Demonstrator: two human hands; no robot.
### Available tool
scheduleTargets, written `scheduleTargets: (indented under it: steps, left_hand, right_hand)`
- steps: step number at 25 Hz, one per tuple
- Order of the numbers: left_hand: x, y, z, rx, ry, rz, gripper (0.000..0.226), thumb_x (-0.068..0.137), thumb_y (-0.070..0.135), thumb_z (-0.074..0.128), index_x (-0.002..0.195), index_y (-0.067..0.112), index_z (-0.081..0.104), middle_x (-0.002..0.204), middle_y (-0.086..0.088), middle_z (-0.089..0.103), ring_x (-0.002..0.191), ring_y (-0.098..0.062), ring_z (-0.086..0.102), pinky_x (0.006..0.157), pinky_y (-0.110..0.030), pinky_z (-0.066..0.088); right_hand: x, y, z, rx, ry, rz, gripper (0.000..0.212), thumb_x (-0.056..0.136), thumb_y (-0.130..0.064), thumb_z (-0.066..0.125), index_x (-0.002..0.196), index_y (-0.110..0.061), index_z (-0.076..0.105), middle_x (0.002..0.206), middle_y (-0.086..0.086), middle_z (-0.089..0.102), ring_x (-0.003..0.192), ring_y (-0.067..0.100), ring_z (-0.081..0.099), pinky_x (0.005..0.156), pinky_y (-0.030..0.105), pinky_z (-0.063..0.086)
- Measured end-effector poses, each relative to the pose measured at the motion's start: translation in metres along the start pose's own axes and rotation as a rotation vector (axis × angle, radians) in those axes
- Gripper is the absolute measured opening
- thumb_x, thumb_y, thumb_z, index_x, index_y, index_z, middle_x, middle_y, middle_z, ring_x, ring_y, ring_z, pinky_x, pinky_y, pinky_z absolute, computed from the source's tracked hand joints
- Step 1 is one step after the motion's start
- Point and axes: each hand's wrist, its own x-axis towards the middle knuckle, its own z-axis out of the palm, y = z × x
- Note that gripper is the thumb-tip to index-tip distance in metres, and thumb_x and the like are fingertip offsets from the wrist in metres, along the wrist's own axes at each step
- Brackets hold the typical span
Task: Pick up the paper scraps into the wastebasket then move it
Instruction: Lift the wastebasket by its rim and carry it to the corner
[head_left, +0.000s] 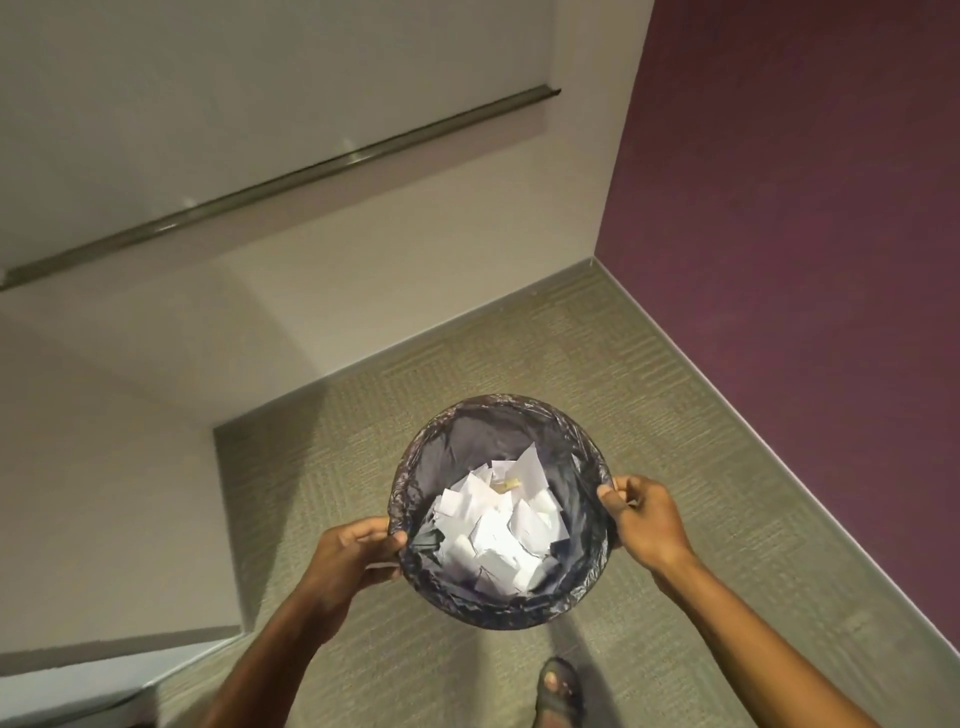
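A round wastebasket (462, 426) lined with a dark plastic bag is held above the carpet, seen from straight over its mouth. White paper scraps (498, 525) fill its bottom in a loose pile. My left hand (353, 551) grips the rim on the left side, thumb over the edge. My right hand (644, 519) grips the rim on the right side the same way. Both forearms reach up from the bottom of the view.
Olive carpet (519, 353) runs into a corner between a cream wall (260, 291) with a metal rail (311, 171) and a purple wall (805, 208). A cream wall block (104, 493) juts out at left. My sandalled foot (558, 691) shows below.
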Motion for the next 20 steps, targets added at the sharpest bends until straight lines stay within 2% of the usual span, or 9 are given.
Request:
scheduleTargets:
  steps: [4, 9, 12, 15, 17, 20]
  left_hand:
    - [0.007, 0.020, 0.012, -0.009, 0.041, 0.012, 0.013, 0.085, 0.007, 0.068, 0.095, 0.004, 0.074, 0.092, -0.012, 0.075, 0.076, -0.015, 0.067, 0.074, -0.032, 0.052]
    - [0.034, 0.060, 0.028, -0.069, 0.108, 0.032, 0.011, 0.083, 0.002, 0.069, 0.093, 0.002, 0.073, 0.082, -0.010, 0.075, 0.064, -0.014, 0.070, 0.055, -0.025, 0.057]
    - [0.065, 0.087, 0.034, -0.095, 0.110, 0.054, 0.011, 0.083, -0.002, 0.067, 0.093, 0.000, 0.073, 0.082, -0.012, 0.075, 0.063, -0.015, 0.071, 0.054, -0.025, 0.057]
    - [0.105, 0.116, 0.035, -0.078, 0.081, 0.078, 0.011, 0.084, -0.002, 0.066, 0.093, -0.001, 0.073, 0.083, -0.012, 0.075, 0.063, -0.016, 0.070, 0.055, -0.025, 0.057]
    - [0.141, 0.142, 0.033, -0.071, 0.035, 0.107, 0.013, 0.083, 0.000, 0.068, 0.095, -0.004, 0.072, 0.085, -0.015, 0.074, 0.064, -0.018, 0.069, 0.058, -0.026, 0.056]
    - [0.189, 0.185, 0.034, -0.065, -0.017, 0.148, 0.016, 0.081, -0.001, 0.069, 0.097, -0.005, 0.071, 0.084, -0.015, 0.074, 0.064, -0.018, 0.065, 0.058, -0.024, 0.054]
  right_hand:
    - [0.000, -0.022, -0.018, 0.001, 0.008, 0.004, 0.029, 0.096, -0.014, 0.060, 0.079, 0.009, 0.055, 0.067, 0.014, 0.055, 0.062, 0.025, 0.054, 0.067, 0.060, 0.055]
    - [0.018, -0.056, -0.040, -0.014, 0.045, 0.016, 0.031, 0.096, -0.013, 0.059, 0.077, 0.010, 0.053, 0.066, 0.014, 0.053, 0.063, 0.027, 0.054, 0.070, 0.062, 0.054]
    - [0.042, -0.077, -0.045, -0.025, 0.086, 0.016, 0.028, 0.096, -0.014, 0.060, 0.073, 0.001, 0.054, 0.065, 0.013, 0.053, 0.062, 0.026, 0.053, 0.070, 0.061, 0.054]
    - [0.074, -0.096, -0.047, -0.020, 0.124, 0.031, 0.030, 0.096, -0.014, 0.060, 0.075, 0.005, 0.054, 0.064, 0.014, 0.054, 0.061, 0.027, 0.055, 0.069, 0.059, 0.055]
    - [0.099, -0.110, -0.046, -0.013, 0.155, 0.044, 0.031, 0.096, -0.014, 0.060, 0.079, 0.012, 0.055, 0.063, 0.014, 0.056, 0.057, 0.027, 0.058, 0.063, 0.056, 0.057]
    - [0.134, -0.136, -0.044, 0.031, 0.219, 0.105, 0.029, 0.097, -0.014, 0.059, 0.083, 0.011, 0.057, 0.067, 0.019, 0.061, 0.055, 0.024, 0.062, 0.051, 0.041, 0.058]
